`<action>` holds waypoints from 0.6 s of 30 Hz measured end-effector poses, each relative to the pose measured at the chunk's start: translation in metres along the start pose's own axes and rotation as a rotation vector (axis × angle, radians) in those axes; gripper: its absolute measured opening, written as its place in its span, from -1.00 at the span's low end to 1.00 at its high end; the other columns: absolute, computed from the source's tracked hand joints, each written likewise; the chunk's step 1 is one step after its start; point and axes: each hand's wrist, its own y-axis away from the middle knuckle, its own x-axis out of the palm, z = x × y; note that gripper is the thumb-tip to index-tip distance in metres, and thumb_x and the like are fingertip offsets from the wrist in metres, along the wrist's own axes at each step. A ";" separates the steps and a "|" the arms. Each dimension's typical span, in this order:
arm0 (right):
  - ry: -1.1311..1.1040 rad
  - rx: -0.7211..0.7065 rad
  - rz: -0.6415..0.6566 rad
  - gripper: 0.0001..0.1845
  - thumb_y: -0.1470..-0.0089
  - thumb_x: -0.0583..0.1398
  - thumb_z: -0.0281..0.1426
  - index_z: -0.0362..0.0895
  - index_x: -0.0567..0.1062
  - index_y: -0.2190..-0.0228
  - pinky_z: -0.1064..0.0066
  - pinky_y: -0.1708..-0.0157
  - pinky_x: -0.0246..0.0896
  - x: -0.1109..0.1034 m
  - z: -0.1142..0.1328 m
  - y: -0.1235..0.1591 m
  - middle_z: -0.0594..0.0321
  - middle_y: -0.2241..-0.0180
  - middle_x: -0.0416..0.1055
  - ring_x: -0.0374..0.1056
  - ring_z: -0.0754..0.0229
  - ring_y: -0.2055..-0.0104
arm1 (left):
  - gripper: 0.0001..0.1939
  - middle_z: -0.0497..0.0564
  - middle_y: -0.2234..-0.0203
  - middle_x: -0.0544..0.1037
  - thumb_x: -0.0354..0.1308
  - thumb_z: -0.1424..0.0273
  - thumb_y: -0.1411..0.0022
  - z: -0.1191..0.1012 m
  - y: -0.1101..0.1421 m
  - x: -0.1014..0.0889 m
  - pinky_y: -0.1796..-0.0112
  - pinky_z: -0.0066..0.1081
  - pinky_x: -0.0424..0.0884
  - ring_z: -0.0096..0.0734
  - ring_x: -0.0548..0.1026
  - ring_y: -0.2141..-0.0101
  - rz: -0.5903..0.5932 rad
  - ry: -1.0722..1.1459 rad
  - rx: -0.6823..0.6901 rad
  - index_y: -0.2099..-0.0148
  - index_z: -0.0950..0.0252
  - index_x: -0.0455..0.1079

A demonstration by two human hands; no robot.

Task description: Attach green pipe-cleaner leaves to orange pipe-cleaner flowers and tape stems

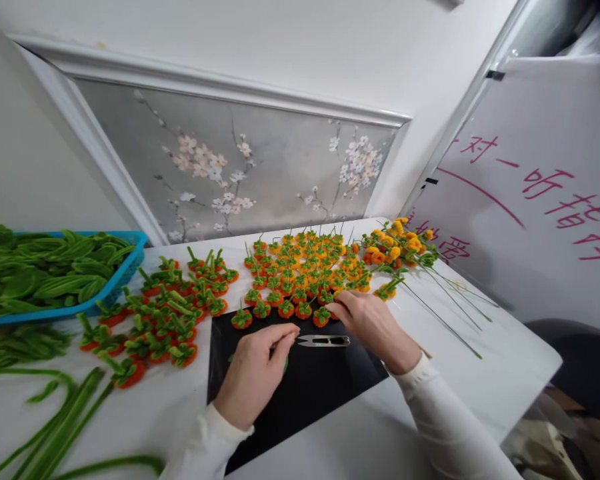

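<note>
My left hand (256,370) rests on a black mat (305,393) with its fingers curled round a short green piece that shows at the fingertips. My right hand (367,323) reaches to the front row of small orange flowers with green leaves (300,273), pinching at one of them near the mat's far edge. A pair of small metal snips (324,341) lies on the mat between my two hands. Both sleeves are white.
A blue basket (125,267) of green fuzzy leaves stands at the left. Red-orange flowers with green stems (165,317) lie left of the mat, green pipe cleaners (55,420) at the front left. Yellow flowers on long wire stems (405,250) lie at the right.
</note>
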 end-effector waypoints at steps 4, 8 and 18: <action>0.009 -0.026 0.040 -0.67 -0.22 -0.04 -0.29 -0.17 0.35 0.48 0.47 0.53 -0.15 0.002 0.007 0.003 0.20 0.52 0.39 0.28 0.27 0.50 | -0.77 0.04 0.19 0.57 -0.01 0.42 -0.22 -0.006 0.003 0.015 0.11 -0.33 0.40 -0.31 0.50 0.16 0.002 -0.049 0.088 0.15 0.25 0.45; -0.246 -0.176 0.059 -0.67 -0.22 -0.03 -0.35 -0.17 0.29 0.55 0.51 0.51 -0.12 -0.012 0.017 0.013 0.29 0.57 0.32 0.21 0.35 0.53 | -0.69 0.08 0.06 0.48 0.10 0.42 -0.14 -0.011 0.004 0.023 0.03 -0.28 0.34 -0.27 0.42 0.05 -0.043 -0.045 0.135 0.03 0.27 0.36; -0.413 -0.295 0.111 -0.69 -0.21 -0.01 -0.30 -0.16 0.25 0.54 0.51 0.50 -0.15 -0.013 0.031 0.020 0.34 0.59 0.24 0.13 0.37 0.53 | -0.91 -0.02 0.42 0.55 0.12 0.52 -0.10 -0.013 0.003 0.012 0.28 -0.36 0.38 -0.34 0.49 0.34 -0.085 -0.119 0.205 0.40 0.27 0.43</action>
